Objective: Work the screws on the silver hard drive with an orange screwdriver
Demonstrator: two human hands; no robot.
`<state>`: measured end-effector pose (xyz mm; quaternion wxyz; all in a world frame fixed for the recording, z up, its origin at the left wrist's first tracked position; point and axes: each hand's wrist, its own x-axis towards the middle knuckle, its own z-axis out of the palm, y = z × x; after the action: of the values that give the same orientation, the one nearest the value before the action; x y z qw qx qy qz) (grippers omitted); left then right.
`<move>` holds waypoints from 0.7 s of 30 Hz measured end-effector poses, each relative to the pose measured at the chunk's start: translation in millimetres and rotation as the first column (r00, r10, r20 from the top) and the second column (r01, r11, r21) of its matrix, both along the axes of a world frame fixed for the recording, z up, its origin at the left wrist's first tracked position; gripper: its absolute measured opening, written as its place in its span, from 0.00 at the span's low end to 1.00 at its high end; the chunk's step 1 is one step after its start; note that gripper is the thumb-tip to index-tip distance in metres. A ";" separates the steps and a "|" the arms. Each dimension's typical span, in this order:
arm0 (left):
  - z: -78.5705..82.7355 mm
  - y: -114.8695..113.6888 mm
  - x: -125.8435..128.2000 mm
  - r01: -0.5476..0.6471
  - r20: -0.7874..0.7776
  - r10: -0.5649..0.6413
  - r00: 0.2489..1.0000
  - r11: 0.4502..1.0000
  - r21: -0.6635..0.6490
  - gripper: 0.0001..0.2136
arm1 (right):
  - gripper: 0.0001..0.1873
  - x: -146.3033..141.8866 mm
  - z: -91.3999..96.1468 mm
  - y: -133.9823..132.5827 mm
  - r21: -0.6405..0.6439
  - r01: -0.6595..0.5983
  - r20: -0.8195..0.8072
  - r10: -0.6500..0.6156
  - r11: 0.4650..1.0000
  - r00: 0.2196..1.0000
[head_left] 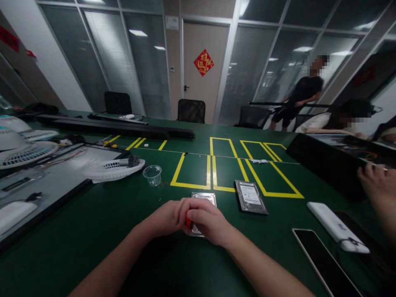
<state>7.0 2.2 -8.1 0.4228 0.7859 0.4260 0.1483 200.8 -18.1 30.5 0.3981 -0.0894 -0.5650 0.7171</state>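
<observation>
Both my hands meet over a silver hard drive (pixel 204 196) lying on the green table. My right hand (pixel 208 216) is closed, its fingers wrapped over the left and its thumb against a red-and-black screwdriver handle (pixel 188 218). Most of the handle is hidden, and the tip does not show. My left hand (pixel 168 215) is bent inward against the right one; its fingers are covered. The drive's far edge and a strip near my right palm stay visible. To the right lies a second hard drive (pixel 250 197), label up.
Left stand a clear plastic cup (pixel 152 175), a white fan grille (pixel 114 169) and a flat panel (pixel 55 185). Yellow tape (pixel 190 185) marks boxes ahead. A phone (pixel 324 262), a white power bank (pixel 337 227) and a black case (pixel 324 165) touched by another person's hand (pixel 379 192) are right.
</observation>
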 end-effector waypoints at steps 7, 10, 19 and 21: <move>3.2 0.5 2.4 0.006 0.024 -0.005 1.000 0.999 -0.032 0.08 | 0.20 -1.0 -5.0 0.0 -0.033 -0.035 -0.014 0.035 0.999 0.999; 2.3 1.0 2.6 0.012 0.029 -0.011 1.000 0.999 -0.045 0.09 | 0.22 -1.1 -4.4 -1.5 -0.075 -0.057 -0.009 0.057 0.996 0.998; -3.1 1.6 0.1 -0.007 0.011 0.007 1.000 1.000 -0.004 0.18 | 0.16 -2.8 -0.8 -1.6 -0.031 -0.021 -0.049 0.020 0.999 0.999; -3.4 2.4 -1.1 0.014 -0.004 -0.014 1.000 1.000 -0.003 0.19 | 0.16 -2.9 -0.6 -0.2 -0.006 -0.022 -0.043 0.022 1.000 0.999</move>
<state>6.0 4.6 -11.5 0.4239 0.7887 0.4216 0.1430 197.9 -18.3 29.9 0.4018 -0.0692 -0.5550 0.7251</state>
